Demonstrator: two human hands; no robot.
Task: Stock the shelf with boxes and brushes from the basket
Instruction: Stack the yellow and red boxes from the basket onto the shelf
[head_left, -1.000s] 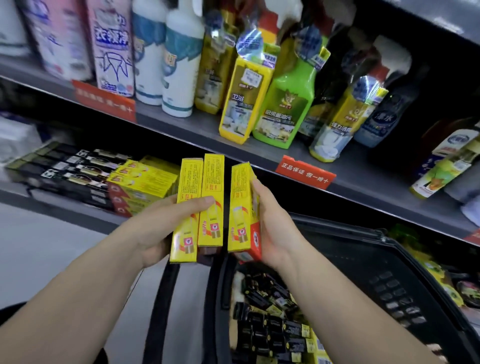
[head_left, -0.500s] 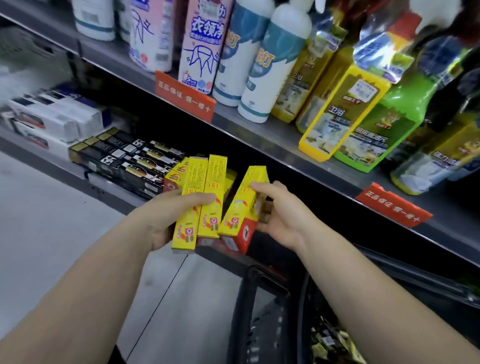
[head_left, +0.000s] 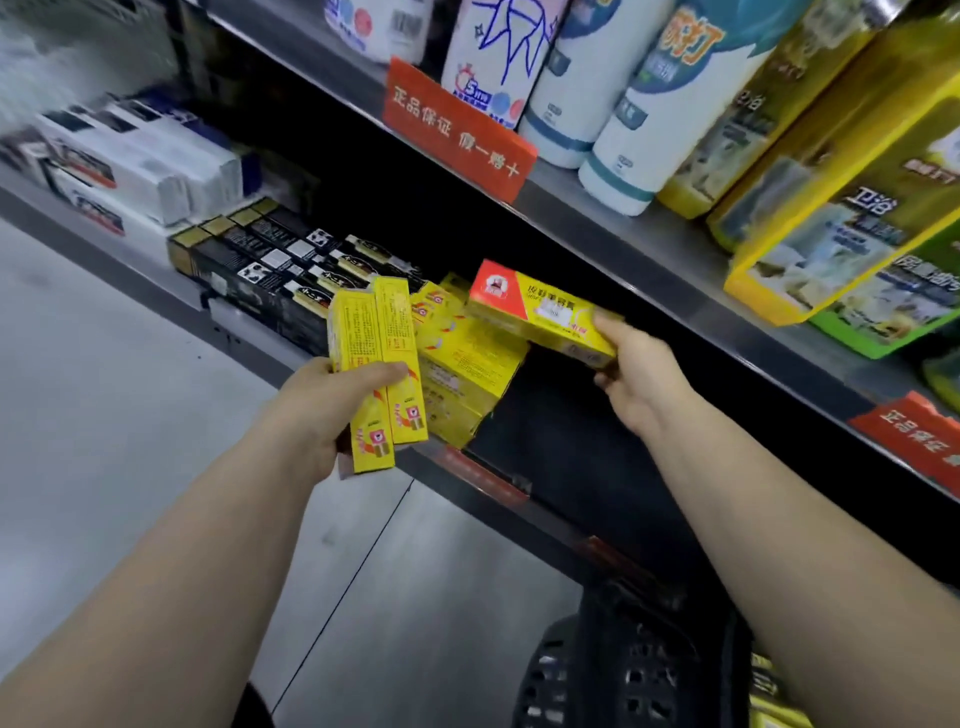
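Note:
My left hand (head_left: 332, 410) grips two long yellow boxes (head_left: 382, 374), held upright side by side in front of the lower shelf (head_left: 260, 353). My right hand (head_left: 636, 376) holds a third yellow box with a red end (head_left: 540, 312), turned flat and hovering over the stack of yellow boxes (head_left: 467, 374) on the shelf. The black basket (head_left: 613, 670) sits at the bottom edge, below my right forearm.
Black boxes (head_left: 270, 270) lie left of the yellow stack, white boxes (head_left: 135, 166) further left. The upper shelf (head_left: 649, 234) carries bottles and yellow packs close above my right hand, with red price tags (head_left: 457, 130) on its edge. Grey floor lies left.
My right hand has swung its box from upright to flat and carried it over the shelf stack, away from the left hand's two boxes. The view has moved closer to the shelf.

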